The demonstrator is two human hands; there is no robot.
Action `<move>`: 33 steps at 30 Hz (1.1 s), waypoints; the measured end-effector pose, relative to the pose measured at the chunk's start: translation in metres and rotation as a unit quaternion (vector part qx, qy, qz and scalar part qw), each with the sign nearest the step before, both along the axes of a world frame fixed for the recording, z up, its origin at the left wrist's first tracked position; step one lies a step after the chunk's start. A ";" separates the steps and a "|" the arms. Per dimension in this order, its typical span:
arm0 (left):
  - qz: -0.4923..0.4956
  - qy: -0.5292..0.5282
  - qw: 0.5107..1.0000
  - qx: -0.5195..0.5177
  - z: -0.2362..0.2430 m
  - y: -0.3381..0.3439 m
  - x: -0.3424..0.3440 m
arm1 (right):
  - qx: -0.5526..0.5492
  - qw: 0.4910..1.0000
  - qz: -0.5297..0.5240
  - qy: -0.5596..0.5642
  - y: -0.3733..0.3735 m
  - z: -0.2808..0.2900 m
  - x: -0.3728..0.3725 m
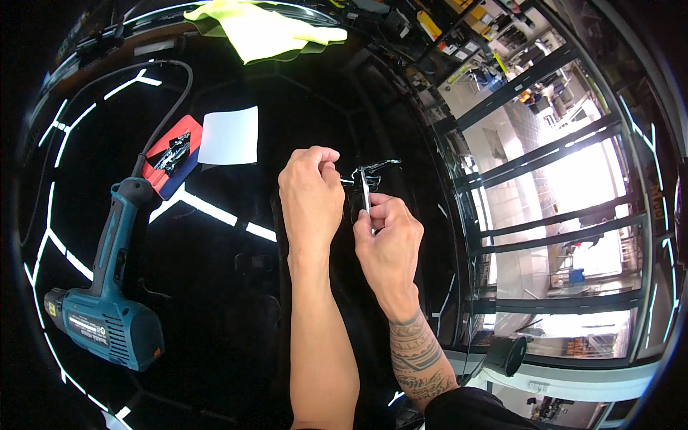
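My right hand is closed in a pinch around a slim silver knife-like tool, which points away from me. Its tip touches or overlaps a small crumpled strip of shiny black film; I cannot tell which. To the left, my left hand hovers close by with its fingers curled together. Whatever those fingers hold, if anything, is hidden. Between the two hands shows a thin pale streak, too small to name. Both hands are over a glossy black panel.
A teal heat gun lies at the left, its dark cord curving away behind it. Beside its nozzle are a red and blue squeegee pad and a white square sheet. A neon-yellow cloth lies at the far edge.
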State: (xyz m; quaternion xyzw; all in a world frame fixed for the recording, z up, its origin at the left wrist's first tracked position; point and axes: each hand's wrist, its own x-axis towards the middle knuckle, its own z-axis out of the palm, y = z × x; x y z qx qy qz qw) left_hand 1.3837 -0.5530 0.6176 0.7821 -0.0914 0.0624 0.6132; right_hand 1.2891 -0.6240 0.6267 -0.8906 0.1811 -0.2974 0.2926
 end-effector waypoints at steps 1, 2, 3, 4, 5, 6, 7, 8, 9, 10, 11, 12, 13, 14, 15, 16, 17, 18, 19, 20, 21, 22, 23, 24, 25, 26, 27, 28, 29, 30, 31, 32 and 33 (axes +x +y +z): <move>0.001 0.001 1.000 0.000 0.001 -0.001 0.001 | 0.004 1.000 -0.001 0.002 -0.001 0.002 0.002; 0.002 0.002 1.000 0.001 0.002 -0.001 0.003 | 0.004 1.000 0.001 0.000 -0.002 0.002 0.003; 0.002 0.003 1.000 0.002 0.003 -0.002 0.004 | 0.004 1.000 0.003 -0.003 -0.003 0.003 0.005; 0.002 -0.001 1.000 0.001 0.003 -0.001 0.004 | 0.006 1.000 0.004 -0.003 -0.002 0.003 0.006; 0.002 -0.005 1.000 0.001 0.002 0.000 0.004 | 0.005 1.000 0.005 -0.003 -0.001 0.003 0.007; 0.002 -0.008 1.000 0.001 0.002 0.001 0.005 | 0.005 1.000 0.005 -0.003 0.000 0.004 0.008; 0.001 -0.008 1.000 0.001 0.001 0.001 0.004 | 0.004 1.000 0.004 -0.003 -0.001 0.004 0.008; 0.000 -0.008 1.000 0.002 0.001 0.000 0.004 | 0.008 1.000 0.002 0.002 -0.001 0.004 0.008; 0.000 -0.008 1.000 0.002 0.000 0.000 0.004 | 0.012 1.000 0.000 0.006 0.000 0.004 0.008; 0.001 -0.010 1.000 0.004 0.001 -0.001 0.004 | 0.015 1.000 -0.002 0.010 0.000 0.004 0.007; 0.002 -0.011 1.000 0.006 0.001 -0.001 0.003 | 0.014 1.000 -0.004 0.014 0.000 0.005 0.007; 0.003 -0.013 1.000 0.008 0.002 -0.001 0.003 | 0.013 1.000 -0.007 0.017 -0.001 0.006 0.007; 0.002 -0.012 1.000 0.009 0.002 -0.001 0.003 | 0.013 1.000 -0.008 0.020 0.000 0.006 0.007; 0.002 -0.010 1.000 0.009 0.002 -0.001 0.002 | 0.011 1.000 -0.009 0.018 0.000 0.006 0.008; 0.001 -0.008 1.000 0.009 0.002 -0.002 0.002 | 0.009 1.000 -0.010 0.016 0.000 0.006 0.008; 0.001 -0.008 1.000 0.011 0.003 -0.001 0.002 | 0.009 1.000 -0.011 0.013 0.001 0.006 0.009; 0.001 -0.007 1.000 0.012 0.003 -0.001 0.003 | 0.012 1.000 -0.012 0.014 0.002 0.007 0.010; 0.001 -0.006 1.000 0.013 0.004 -0.001 0.003 | 0.016 1.000 -0.013 0.016 0.003 0.008 0.010; 0.002 -0.004 1.000 0.017 0.003 -0.001 0.003 | 0.019 1.000 -0.014 0.018 0.003 0.009 0.011; 0.002 -0.001 1.000 0.020 0.003 -0.001 0.003 | 0.019 0.999 -0.016 0.021 0.004 0.009 0.011; 0.003 0.001 1.000 0.023 0.002 -0.001 0.003 | 0.018 0.999 -0.017 0.024 0.004 0.009 0.011; 0.002 0.001 1.000 0.024 0.002 -0.001 0.003 | 0.016 0.999 -0.019 0.026 0.004 0.010 0.012; 0.002 0.000 1.000 0.024 0.002 -0.001 0.004 | 0.011 0.999 -0.018 0.026 0.004 0.011 0.012; 0.002 -0.001 1.000 0.025 0.002 0.000 0.004 | 0.007 0.999 -0.017 0.026 0.003 0.011 0.012; 0.005 -0.015 0.999 0.035 0.001 0.000 0.004 | 0.002 1.000 -0.016 0.026 0.002 0.012 0.011; 0.008 -0.030 0.999 0.045 -0.001 -0.001 0.004 | 0.007 1.000 -0.013 0.026 0.001 0.012 0.011; 0.011 -0.045 0.997 0.054 -0.003 -0.001 0.005 | 0.012 1.000 -0.009 0.025 0.000 0.012 0.011; 0.007 -0.040 0.998 0.053 -0.003 -0.001 0.005 | 0.016 1.000 -0.007 0.025 -0.002 0.011 0.010; 0.004 -0.034 0.998 0.052 -0.002 -0.001 0.005 | 0.017 0.999 -0.007 0.032 -0.002 0.012 0.009; 0.001 -0.029 0.998 0.050 -0.002 -0.001 0.005 | 0.017 0.999 -0.007 0.038 -0.003 0.013 0.009; 0.001 -0.025 0.998 0.051 -0.002 -0.001 0.004 | 0.019 0.999 -0.006 0.044 -0.003 0.013 0.008; 0.001 -0.021 0.998 0.052 -0.002 -0.001 0.004 | 0.027 0.999 -0.004 0.042 -0.004 0.013 0.007; 0.001 -0.017 0.998 0.053 -0.002 -0.001 0.004 | 0.034 0.999 -0.002 0.040 -0.005 0.011 0.006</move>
